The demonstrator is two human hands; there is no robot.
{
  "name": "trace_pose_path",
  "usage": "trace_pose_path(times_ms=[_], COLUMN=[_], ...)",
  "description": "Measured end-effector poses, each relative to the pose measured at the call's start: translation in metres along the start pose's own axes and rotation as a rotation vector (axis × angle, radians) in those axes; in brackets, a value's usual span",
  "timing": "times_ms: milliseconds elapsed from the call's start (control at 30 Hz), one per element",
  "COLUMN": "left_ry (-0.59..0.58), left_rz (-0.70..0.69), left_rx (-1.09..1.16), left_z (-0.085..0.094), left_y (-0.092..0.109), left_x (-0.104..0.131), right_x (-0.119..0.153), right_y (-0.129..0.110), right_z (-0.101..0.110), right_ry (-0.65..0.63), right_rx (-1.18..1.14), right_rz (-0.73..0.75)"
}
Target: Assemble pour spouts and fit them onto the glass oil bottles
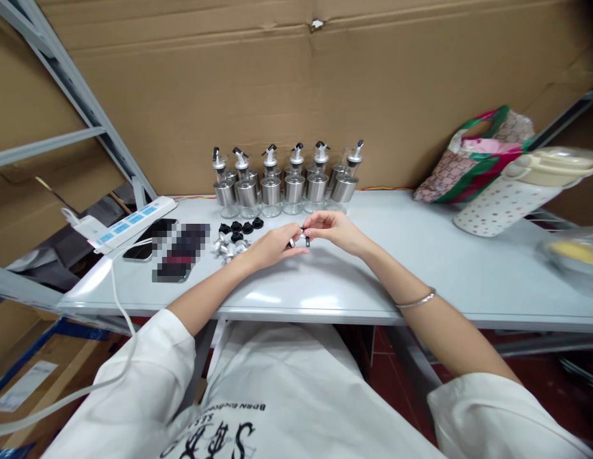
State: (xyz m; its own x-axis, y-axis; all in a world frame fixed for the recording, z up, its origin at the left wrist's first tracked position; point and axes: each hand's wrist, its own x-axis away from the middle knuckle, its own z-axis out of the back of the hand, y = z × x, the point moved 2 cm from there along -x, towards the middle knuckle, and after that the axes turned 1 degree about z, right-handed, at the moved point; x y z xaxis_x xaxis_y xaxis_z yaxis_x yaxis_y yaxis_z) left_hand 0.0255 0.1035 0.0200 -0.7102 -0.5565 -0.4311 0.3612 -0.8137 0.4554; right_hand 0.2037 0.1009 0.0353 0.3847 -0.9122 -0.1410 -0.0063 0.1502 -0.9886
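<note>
Just above the table, my left hand and my right hand meet around a small silver-and-black pour spout. The fingers of my left hand are closed on it from the left, and my right thumb and fingertips pinch it from the right. Fingers hide part of the spout. To the left of my left hand lie several silver spout pieces and several black stoppers. Behind both hands stand glass bottles with steel sleeves in rows; the front ones carry pour spouts with black flaps.
At the left of the grey table are a power strip with a white cable, a phone and a blurred-out device. On the right are a white spotted flask, a patterned bag and a plastic-wrapped item.
</note>
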Motion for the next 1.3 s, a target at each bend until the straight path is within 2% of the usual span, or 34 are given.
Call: trace_pose_path(times_ms=[167, 333, 600, 833, 1167, 1300], left_ry=[0.005, 0.010, -0.045, -0.058, -0.006, -0.008], left_rz=[-0.019, -0.020, -0.006, -0.085, 0.003, 0.002], left_rx=[-0.006, -0.003, -0.026, -0.032, -0.039, -0.045], left_z=[0.000, 0.000, 0.003, -0.002, 0.003, 0.004], left_y=[0.000, 0.001, 0.007, 0.010, 0.008, 0.008], left_x=[0.000, 0.001, 0.001, 0.002, 0.000, 0.000], right_x=[-0.001, 0.000, 0.002, 0.002, 0.006, 0.006], right_y=[-0.001, -0.005, -0.005, -0.005, -0.008, -0.005], right_z=[0.002, 0.001, -0.001, -0.001, 0.003, 0.007], right_ry=[0.031, 0.046, 0.004, -0.046, -0.031, -0.061], right_rx=[0.020, 0.065, 0.049, 0.050, 0.022, -0.012], right_rz=[-0.012, 0.039, 0.052, 0.052, -0.036, -0.047])
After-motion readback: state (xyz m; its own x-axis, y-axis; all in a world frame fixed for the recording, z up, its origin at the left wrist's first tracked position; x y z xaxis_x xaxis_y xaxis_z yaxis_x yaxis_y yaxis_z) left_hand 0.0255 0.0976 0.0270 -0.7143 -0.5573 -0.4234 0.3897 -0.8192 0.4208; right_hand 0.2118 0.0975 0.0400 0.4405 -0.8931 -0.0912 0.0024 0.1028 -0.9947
